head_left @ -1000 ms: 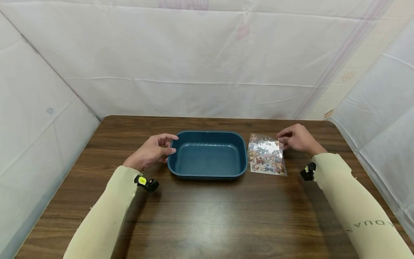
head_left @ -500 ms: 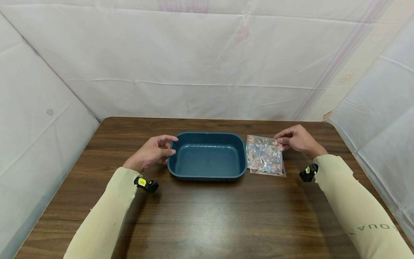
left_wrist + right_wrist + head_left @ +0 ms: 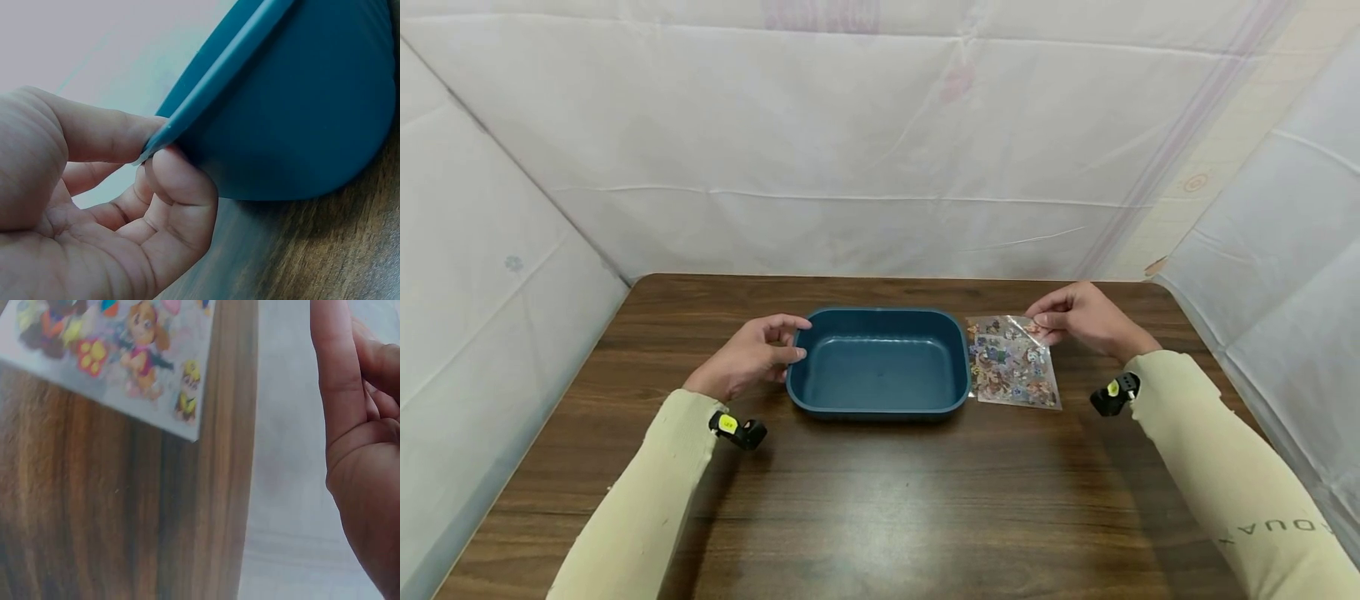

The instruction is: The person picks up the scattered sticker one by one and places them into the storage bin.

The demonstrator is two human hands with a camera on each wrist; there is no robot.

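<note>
Left hand (image 3: 751, 357) at the left rim of the blue tub (image 3: 880, 362), grip narrow, thumb and forefinger pinching the lip, as seen from the left wrist. Tub upright in the middle of the wooden table (image 3: 865, 492). Just right of it, touching or nearly so, a clear sheet of cartoon stickers (image 3: 1011, 362), far corner lifted. Right hand (image 3: 1078, 318) pinching that corner, grip narrow between fingertips. White draped sheeting (image 3: 850, 142) behind and beside.

- I see pale cream long sleeves (image 3: 647, 492) covering both forearms.
- A small black wrist camera (image 3: 739, 431) with a yellow label sits at each cuff.
- My right sleeve carries faint grey lettering (image 3: 1273, 528).
</note>
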